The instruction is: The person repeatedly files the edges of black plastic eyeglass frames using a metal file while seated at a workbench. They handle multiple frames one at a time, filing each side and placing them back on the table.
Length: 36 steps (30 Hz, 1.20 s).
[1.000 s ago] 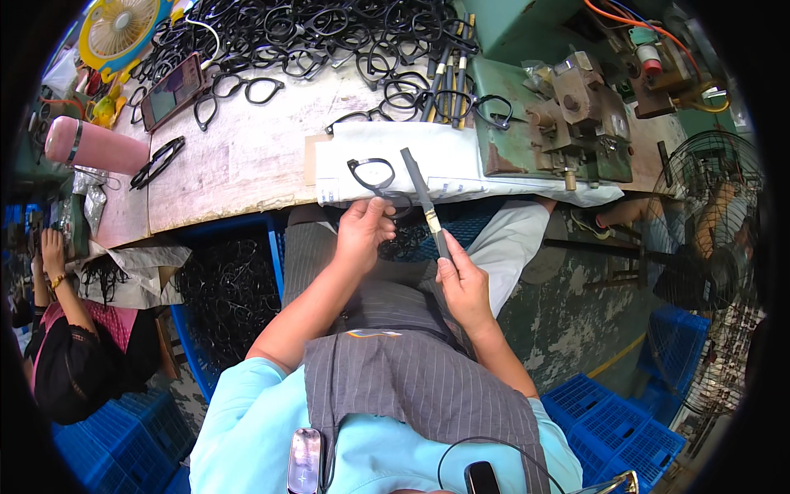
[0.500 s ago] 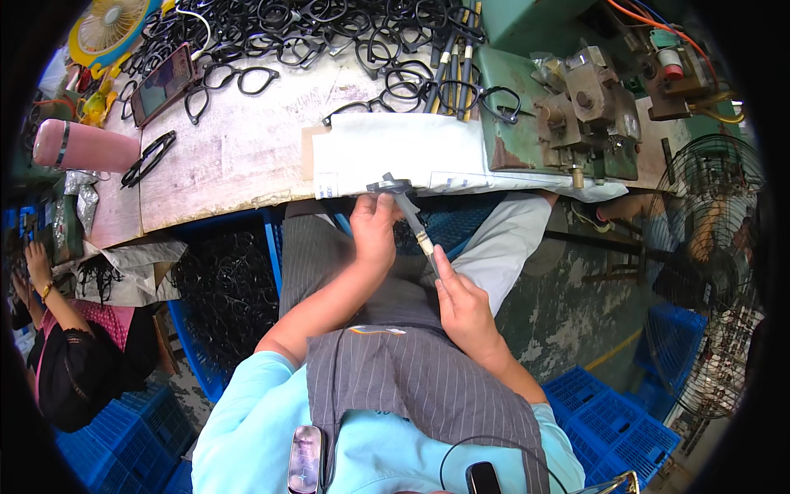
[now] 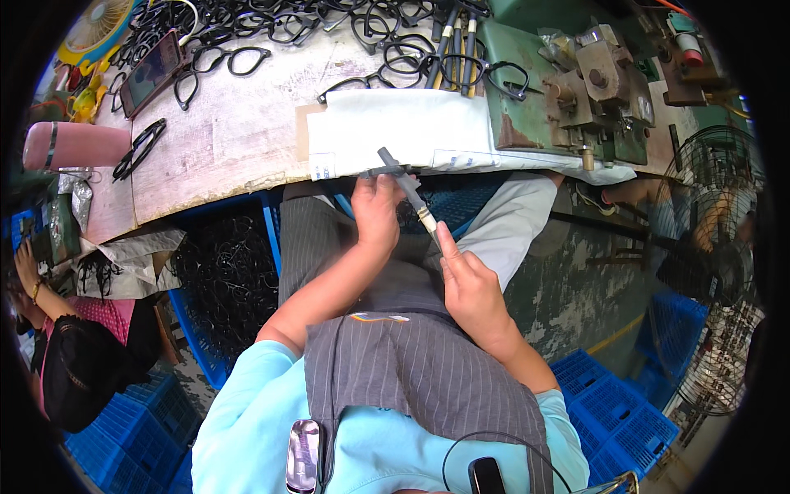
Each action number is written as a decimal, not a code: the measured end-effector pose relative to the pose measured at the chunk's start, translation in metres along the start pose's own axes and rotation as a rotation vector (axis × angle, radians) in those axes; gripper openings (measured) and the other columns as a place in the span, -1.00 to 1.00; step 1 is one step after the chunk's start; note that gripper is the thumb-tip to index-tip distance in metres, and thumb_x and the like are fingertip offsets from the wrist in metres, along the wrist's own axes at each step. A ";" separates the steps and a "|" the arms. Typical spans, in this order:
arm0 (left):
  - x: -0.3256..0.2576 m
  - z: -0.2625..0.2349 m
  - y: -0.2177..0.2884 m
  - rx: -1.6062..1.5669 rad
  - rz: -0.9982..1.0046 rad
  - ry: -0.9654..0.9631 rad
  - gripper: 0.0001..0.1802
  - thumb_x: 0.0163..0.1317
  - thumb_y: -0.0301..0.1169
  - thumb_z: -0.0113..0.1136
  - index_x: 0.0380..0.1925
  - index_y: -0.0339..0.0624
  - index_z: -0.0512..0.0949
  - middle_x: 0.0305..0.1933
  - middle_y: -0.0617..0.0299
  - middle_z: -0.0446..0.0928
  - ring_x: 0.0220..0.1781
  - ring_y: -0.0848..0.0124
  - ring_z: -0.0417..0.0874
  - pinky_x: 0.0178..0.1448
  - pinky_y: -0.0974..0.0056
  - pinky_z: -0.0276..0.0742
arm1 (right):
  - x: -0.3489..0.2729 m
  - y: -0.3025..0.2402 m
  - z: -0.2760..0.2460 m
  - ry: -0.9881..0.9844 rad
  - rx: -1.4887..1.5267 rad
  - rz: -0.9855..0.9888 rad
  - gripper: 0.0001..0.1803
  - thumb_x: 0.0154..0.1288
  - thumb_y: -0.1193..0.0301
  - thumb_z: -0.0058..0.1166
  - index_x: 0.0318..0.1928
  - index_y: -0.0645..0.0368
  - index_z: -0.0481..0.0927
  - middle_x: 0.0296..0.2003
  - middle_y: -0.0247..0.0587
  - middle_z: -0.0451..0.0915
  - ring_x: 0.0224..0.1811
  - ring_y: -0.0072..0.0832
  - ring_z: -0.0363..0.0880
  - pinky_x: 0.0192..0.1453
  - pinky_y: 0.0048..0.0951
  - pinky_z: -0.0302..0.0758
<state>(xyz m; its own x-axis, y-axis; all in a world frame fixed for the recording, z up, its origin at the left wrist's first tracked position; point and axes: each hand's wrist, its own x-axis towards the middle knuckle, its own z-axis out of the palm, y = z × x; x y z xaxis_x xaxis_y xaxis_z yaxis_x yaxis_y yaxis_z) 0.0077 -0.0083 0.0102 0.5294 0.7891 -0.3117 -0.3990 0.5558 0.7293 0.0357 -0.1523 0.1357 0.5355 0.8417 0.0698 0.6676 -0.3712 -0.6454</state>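
Note:
My left hand [image 3: 376,216] pinches a dark spectacle frame [image 3: 401,170] at the table's front edge, just above my lap. My right hand [image 3: 475,296] is closed round the lower end of a slim grey file-like stick [image 3: 411,196] with a pale band, its index finger laid along it. The stick slants up and to the left across the spectacle frame, its tip poking out beyond it. My left fingers and the stick hide part of the frame. A white cloth [image 3: 395,130] lies on the table just beyond.
Many black spectacle frames [image 3: 247,59] cover the table's far side, beside several similar sticks [image 3: 455,62]. A green machine [image 3: 576,90] stands right. A phone [image 3: 152,76] and pink bottle [image 3: 78,146] are left. Below sits a blue crate [image 3: 197,342]; another person's hand [image 3: 26,267] is far left.
My right hand has pushed the stick forward, so more of its tip shows past the spectacle frame. My left hand keeps its hold. The whole view has shifted slightly.

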 end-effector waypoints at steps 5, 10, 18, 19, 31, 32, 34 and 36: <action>-0.003 0.002 -0.005 0.008 -0.007 -0.014 -0.68 0.45 -0.19 -0.06 -0.16 -0.29 0.36 -0.26 0.12 0.52 -0.22 0.20 0.68 -0.06 0.07 0.68 | 0.016 0.016 0.020 -0.009 -0.093 0.019 -0.35 0.23 0.62 0.06 0.35 0.01 0.34 -0.58 -0.05 0.35 -0.57 -0.09 0.40 -0.41 -0.14 0.41; 0.001 -0.001 -0.003 -0.010 0.041 -0.019 -0.77 0.40 -0.36 0.06 -0.16 -0.34 0.39 -0.22 0.10 0.52 -0.25 0.20 0.69 -0.15 0.18 0.71 | 0.015 0.021 0.008 0.042 0.012 0.098 -0.36 0.24 0.62 0.05 0.35 0.01 0.35 -0.53 -0.02 0.43 -0.52 -0.09 0.46 -0.35 -0.23 0.45; -0.001 0.004 -0.006 0.001 0.080 -0.015 -0.71 0.44 -0.26 -0.02 -0.20 -0.32 0.35 -0.26 0.10 0.54 -0.22 0.24 0.67 -0.06 0.15 0.68 | 0.011 0.006 -0.002 -0.022 -0.061 0.024 -0.37 0.22 0.59 0.03 0.34 0.06 0.33 -0.59 -0.04 0.38 -0.60 -0.05 0.47 -0.48 -0.12 0.46; -0.001 0.005 -0.004 0.042 0.030 0.037 -0.72 0.45 -0.27 -0.02 -0.20 -0.32 0.35 -0.26 0.10 0.54 -0.21 0.24 0.66 -0.06 0.15 0.68 | 0.018 0.010 0.002 -0.008 -0.065 0.011 -0.36 0.23 0.58 0.02 0.35 0.05 0.32 -0.59 -0.04 0.38 -0.60 -0.05 0.47 -0.49 -0.12 0.46; -0.003 0.009 -0.003 0.072 0.027 0.030 -0.68 0.45 -0.21 -0.05 -0.12 -0.30 0.33 -0.20 0.09 0.51 -0.20 0.20 0.69 0.00 0.09 0.69 | 0.012 0.004 0.006 -0.013 -0.110 0.007 -0.36 0.22 0.56 0.03 0.35 0.07 0.32 -0.61 -0.04 0.39 -0.61 -0.06 0.49 -0.50 -0.13 0.48; -0.003 0.009 -0.004 0.059 0.016 0.042 -0.68 0.45 -0.21 -0.05 -0.12 -0.30 0.33 -0.20 0.10 0.52 -0.20 0.20 0.69 0.00 0.09 0.68 | 0.018 0.007 0.009 -0.045 -0.098 0.058 -0.36 0.24 0.61 0.04 0.35 0.06 0.31 -0.58 -0.01 0.43 -0.53 -0.06 0.47 -0.42 -0.11 0.44; -0.002 0.008 -0.004 0.028 0.037 0.024 -0.70 0.44 -0.23 -0.04 -0.13 -0.29 0.33 -0.18 0.09 0.51 -0.19 0.22 0.68 -0.01 0.09 0.69 | 0.022 0.012 0.012 -0.018 -0.062 0.043 -0.37 0.24 0.61 0.04 0.35 0.07 0.31 -0.58 -0.01 0.43 -0.53 -0.06 0.47 -0.41 -0.11 0.44; -0.001 0.008 -0.003 0.065 0.021 0.044 -0.71 0.44 -0.23 -0.03 -0.14 -0.29 0.33 -0.19 0.09 0.51 -0.18 0.22 0.68 -0.01 0.08 0.69 | 0.020 0.013 0.010 0.016 -0.021 0.024 -0.37 0.25 0.60 0.04 0.35 0.09 0.31 -0.58 0.01 0.44 -0.54 -0.03 0.47 -0.37 -0.11 0.45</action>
<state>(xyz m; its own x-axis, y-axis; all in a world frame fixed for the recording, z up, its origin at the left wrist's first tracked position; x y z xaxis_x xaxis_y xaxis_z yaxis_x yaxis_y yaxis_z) 0.0144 -0.0129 0.0129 0.4874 0.8118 -0.3217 -0.3597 0.5224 0.7732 0.0498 -0.1363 0.1213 0.5591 0.8264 0.0666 0.6652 -0.3992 -0.6310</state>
